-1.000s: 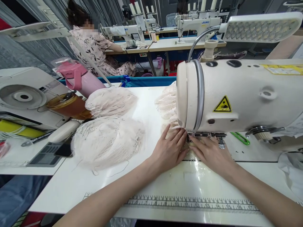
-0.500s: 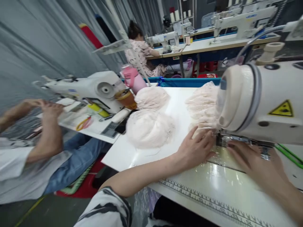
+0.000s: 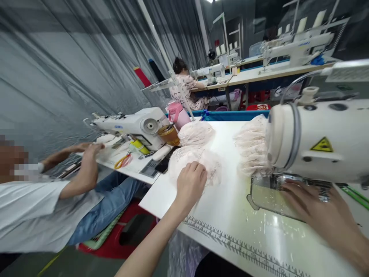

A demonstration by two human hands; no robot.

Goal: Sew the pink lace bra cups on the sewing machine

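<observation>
My left hand (image 3: 191, 179), fingers curled and pressed together, is on the near pale pink bundle of gathered fabric (image 3: 215, 169). Behind it sits a second pale bundle (image 3: 197, 132). My right hand (image 3: 317, 200), with a ring-like band on a finger, reaches in under the sewing machine head (image 3: 323, 142) beside the presser foot area. Its fingertips are partly hidden and blurred, so I cannot tell what they hold. A ruffled pale piece (image 3: 252, 144) lies on the table left of the machine head, apart from my left hand.
A ruler strip (image 3: 236, 242) runs along the table's near edge. At the left stand another sewing machine (image 3: 129, 127), a pink bottle (image 3: 178, 115), a brown cup (image 3: 168, 134) and orange scissors (image 3: 122, 161). A co-worker (image 3: 57, 200) sits there. Green-handled scissors (image 3: 356, 198) lie right.
My left hand has left the ruffled piece by the needle and moved left onto the near bundle. My right hand stays under the machine head. The view has shifted.
</observation>
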